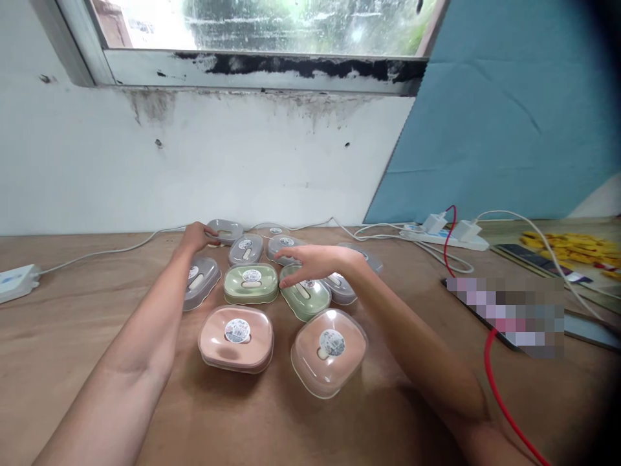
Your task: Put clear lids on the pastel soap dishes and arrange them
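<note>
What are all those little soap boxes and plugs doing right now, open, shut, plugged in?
Pink boxes: lids on, lying flat.
Green boxes: lids on.
Grey boxes: lids on, clustered behind.
Left hand: resting on the far grey box.
Right hand: open, hovering above a green box.
Power strip: two adapters plugged in.

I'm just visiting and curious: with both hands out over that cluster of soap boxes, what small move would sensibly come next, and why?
Probably the left hand closing on the grey box at the back. Its fingers already rest on that box's near edge, while the right hand hovers open above the green box and grips nothing. The two pink boxes nearest the person lie untouched.
</note>
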